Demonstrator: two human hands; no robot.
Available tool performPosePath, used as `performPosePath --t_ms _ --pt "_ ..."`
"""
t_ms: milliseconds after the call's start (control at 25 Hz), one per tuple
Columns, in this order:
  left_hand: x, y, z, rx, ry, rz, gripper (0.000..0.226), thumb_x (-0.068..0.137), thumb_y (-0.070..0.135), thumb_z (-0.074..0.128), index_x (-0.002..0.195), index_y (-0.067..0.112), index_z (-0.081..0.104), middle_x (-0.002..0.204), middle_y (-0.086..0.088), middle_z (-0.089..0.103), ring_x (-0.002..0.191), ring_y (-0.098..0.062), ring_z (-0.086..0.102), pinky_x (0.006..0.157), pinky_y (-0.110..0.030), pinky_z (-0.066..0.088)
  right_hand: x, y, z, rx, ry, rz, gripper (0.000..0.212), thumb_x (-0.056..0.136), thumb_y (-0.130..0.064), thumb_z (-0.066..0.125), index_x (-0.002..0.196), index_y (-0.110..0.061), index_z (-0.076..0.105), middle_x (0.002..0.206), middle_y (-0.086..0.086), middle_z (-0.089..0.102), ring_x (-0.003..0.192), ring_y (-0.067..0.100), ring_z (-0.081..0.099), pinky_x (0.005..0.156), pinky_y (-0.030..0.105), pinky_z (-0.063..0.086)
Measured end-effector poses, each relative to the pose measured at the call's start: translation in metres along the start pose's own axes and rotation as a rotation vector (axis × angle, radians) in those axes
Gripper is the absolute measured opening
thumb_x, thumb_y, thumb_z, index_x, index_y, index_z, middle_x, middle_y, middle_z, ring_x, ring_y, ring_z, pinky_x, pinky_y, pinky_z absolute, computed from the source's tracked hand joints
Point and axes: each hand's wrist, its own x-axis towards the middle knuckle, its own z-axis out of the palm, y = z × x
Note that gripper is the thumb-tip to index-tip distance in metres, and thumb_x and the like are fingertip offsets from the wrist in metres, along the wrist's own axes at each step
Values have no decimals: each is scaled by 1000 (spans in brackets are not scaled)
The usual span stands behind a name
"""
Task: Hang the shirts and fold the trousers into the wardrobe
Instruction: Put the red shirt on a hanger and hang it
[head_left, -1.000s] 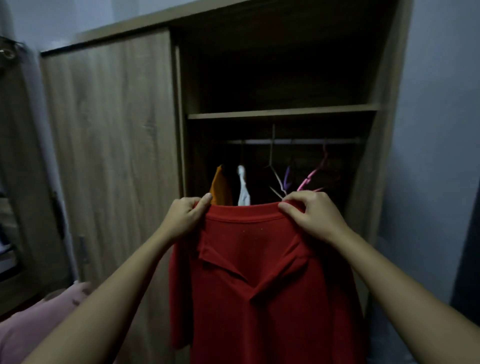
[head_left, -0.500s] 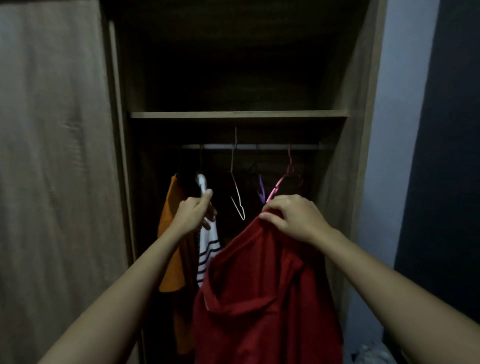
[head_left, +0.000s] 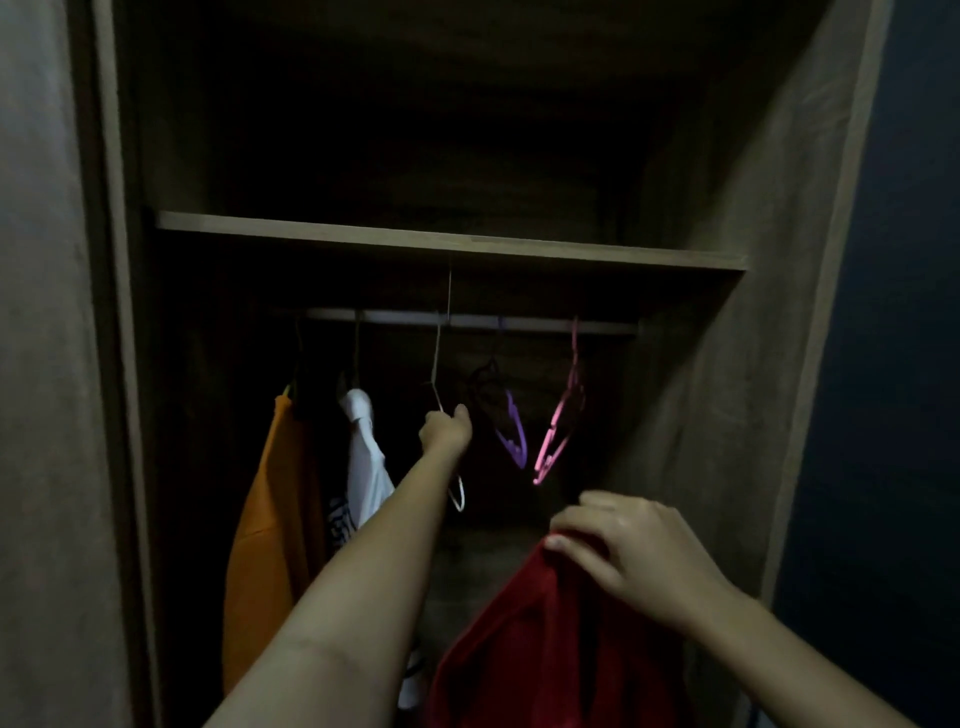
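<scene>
Red shirt (head_left: 545, 649) hangs bunched at the lower right, in front of the open wardrobe (head_left: 753, 364), pinched at its top edge by the right hand (head_left: 634, 556). Left hand (head_left: 447, 428) reaches inside, fingers curled round a pale hanger (head_left: 435, 364) on the rail (head_left: 519, 323). Left of it hang an orange garment (head_left: 265, 519) and a white shirt (head_left: 363, 457); to the right, a purple hanger (head_left: 511, 431) and a pink hanger (head_left: 558, 436), both bare.

The white hanger (head_left: 436, 364), hung from the rail (head_left: 519, 323) below the shelf (head_left: 415, 239), is gripped by the left hand (head_left: 445, 428). The red shirt (head_left: 545, 649) is held bunched in the right hand (head_left: 628, 556). An orange shirt (head_left: 270, 509) and a white shirt (head_left: 366, 457) are hung at the left; a purple hanger (head_left: 511, 431) and a pink hanger (head_left: 558, 431) are hung at the right.
</scene>
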Motion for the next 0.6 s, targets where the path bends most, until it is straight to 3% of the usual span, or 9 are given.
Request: performPosePath --t_ms 160,400,600 --pt "17 5 1 -161 88 58 31 97 14 43 117 -6 57 120 -24 60 111 -36 56 89 -34 44 -5 0 15 -32 -16 19 40 92 -60 26 91 -36 58 75 -17 54 63 -1 58 45 19 43" --pt "-2 12 -15 -373 39 53 26 90 3 44 114 2 52 113 -21 63 102 -33 62 87 -36 51 0 -16 21 -54 -111 36 39 91 -60 26 89 -34 56 77 -15 55 64 2 59 47 21 44" --pt "-82 -16 -45 -274 89 135 22 92 8 39 107 5 55 106 -15 64 89 -26 58 68 -25 39 22 -28 17 -61 -298 18 27 96 -43 38 102 -22 54 99 -2 57 92 20 60 72 37 50"
